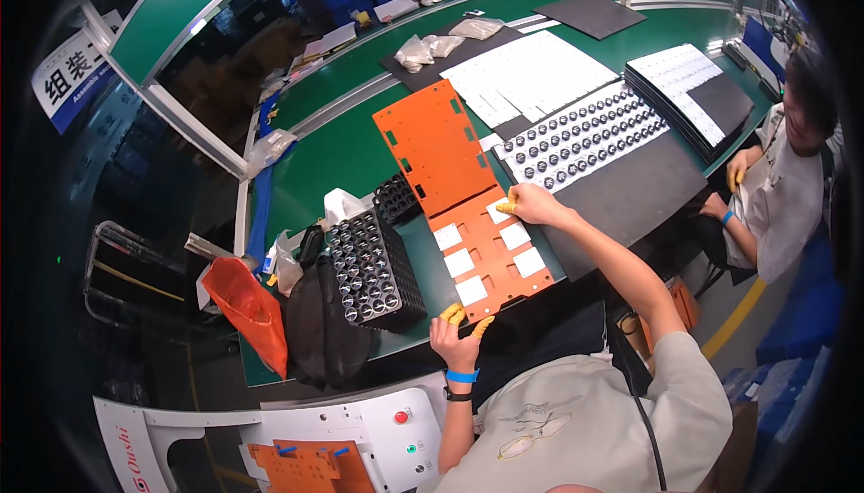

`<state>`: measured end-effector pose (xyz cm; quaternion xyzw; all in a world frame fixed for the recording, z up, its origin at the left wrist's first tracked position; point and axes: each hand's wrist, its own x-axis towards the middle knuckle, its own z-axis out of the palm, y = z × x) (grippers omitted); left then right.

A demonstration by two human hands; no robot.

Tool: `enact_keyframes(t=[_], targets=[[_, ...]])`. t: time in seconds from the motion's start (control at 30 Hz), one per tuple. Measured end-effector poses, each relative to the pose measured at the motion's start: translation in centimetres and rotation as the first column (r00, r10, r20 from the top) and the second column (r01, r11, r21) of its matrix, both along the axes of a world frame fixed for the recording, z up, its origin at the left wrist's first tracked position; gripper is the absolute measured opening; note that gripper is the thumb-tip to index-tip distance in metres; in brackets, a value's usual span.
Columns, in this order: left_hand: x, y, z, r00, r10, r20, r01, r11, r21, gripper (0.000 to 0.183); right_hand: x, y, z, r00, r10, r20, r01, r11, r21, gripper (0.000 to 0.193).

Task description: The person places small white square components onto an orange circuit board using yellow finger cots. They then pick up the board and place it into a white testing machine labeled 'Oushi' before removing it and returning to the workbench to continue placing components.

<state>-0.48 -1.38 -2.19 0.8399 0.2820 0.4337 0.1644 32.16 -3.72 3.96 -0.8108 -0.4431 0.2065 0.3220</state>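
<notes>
A hinged orange fixture lies unfolded on the green bench, its raised perforated lid (436, 144) at the far side and its recessed base (487, 251) nearer me. Several white squares (458, 263) sit in two columns on the base. My right hand (537, 206), with yellow finger covers, has its fingers closed at the upper right white square (496, 214), partly covering it. At the base's near edge, my left hand (457, 345) has its yellow-covered thumb and forefinger apart, with nothing visible between them.
Left of the fixture stands a black rack of round shiny parts (363, 268), beside an orange bag (245, 308). To the right lie a white sheet with rows of black round parts (585, 137) and a black mat (630, 209). A co-worker (783, 178) sits at far right.
</notes>
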Motion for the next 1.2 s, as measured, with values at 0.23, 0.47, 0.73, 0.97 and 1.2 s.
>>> enact_keyframes(t=[0.23, 0.47, 0.73, 0.97, 1.2], targets=[[0.0, 0.1, 0.3, 1.000, 0.003, -0.008, -0.004, 1.000, -0.011, 0.051, 0.9, -3.1, 2.4, 1.000, 0.009, -0.017, -0.004, 0.963, 0.268, 0.031], [0.0, 0.2, 0.0, 0.999, -0.008, -0.039, 0.008, 1.000, -0.004, 0.054, 1.7, -14.1, 0.2, 0.721, -0.127, 0.681, -0.126, 0.943, 0.310, 0.010], [0.1, 0.3, -0.8, 0.999, 0.029, -0.026, -0.027, 0.998, 0.049, 0.056, 0.6, -16.4, -0.6, 0.817, -0.164, 0.553, -0.037, 0.942, 0.334, 0.020], [0.1, 0.2, -0.3, 0.999, 0.034, -0.022, -0.033, 0.998, 0.047, 0.055, 0.3, -11.4, -0.4, 0.839, -0.097, 0.536, -0.118, 0.928, 0.353, 0.028], [0.1, 0.0, -0.4, 0.999, 0.036, -0.023, -0.036, 0.999, 0.021, 0.056, 2.0, -5.3, -2.3, 0.779, -0.182, 0.600, -0.092, 0.913, 0.396, 0.025]])
